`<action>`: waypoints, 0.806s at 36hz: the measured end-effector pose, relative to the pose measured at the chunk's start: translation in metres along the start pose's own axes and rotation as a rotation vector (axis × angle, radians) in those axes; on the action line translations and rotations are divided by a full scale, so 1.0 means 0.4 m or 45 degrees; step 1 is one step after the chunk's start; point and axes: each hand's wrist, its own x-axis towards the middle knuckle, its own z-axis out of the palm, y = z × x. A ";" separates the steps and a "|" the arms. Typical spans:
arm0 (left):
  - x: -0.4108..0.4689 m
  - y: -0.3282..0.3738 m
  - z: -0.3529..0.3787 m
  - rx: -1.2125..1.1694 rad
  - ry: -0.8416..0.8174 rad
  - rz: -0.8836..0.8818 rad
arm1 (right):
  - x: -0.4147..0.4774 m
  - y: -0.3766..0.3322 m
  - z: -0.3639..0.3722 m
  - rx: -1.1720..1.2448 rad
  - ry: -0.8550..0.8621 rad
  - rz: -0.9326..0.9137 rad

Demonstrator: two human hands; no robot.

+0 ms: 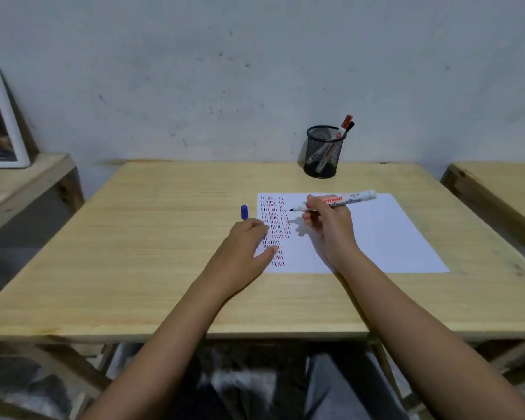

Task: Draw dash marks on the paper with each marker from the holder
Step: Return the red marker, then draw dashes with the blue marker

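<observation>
The right hand [328, 225] grips an uncapped white marker [335, 202] in its fingers [311, 204], dark tip pointing left just above the paper [376, 234]. The left hand [246, 247] rests at the paper's left edge, its fingers closed around a blue cap [244, 212] that sticks up above them. The paper lies on the right half of the wooden table [164, 237], with columns of black and red dashes [275, 228] down its left side. Behind the paper, a black mesh holder [323, 153] stands with two markers in it.
</observation>
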 end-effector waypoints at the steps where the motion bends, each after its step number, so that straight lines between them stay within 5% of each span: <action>1: 0.007 0.000 -0.006 -0.015 0.092 0.003 | 0.002 -0.006 0.000 0.060 -0.007 0.006; 4: 0.041 -0.001 -0.031 -0.034 0.293 -0.051 | 0.006 -0.023 -0.001 0.147 -0.011 0.013; 14: 0.157 -0.023 -0.060 0.051 0.106 -0.343 | 0.030 -0.055 0.003 0.175 0.055 0.075; 17: 0.159 -0.016 -0.061 -0.204 0.206 -0.374 | 0.033 -0.063 0.003 0.154 0.030 0.068; 23: 0.158 0.057 -0.066 -1.228 0.399 -0.508 | 0.035 -0.073 0.026 0.154 -0.036 0.014; 29: 0.164 0.089 -0.061 -1.437 0.424 -0.513 | 0.032 -0.079 0.046 0.139 -0.080 -0.105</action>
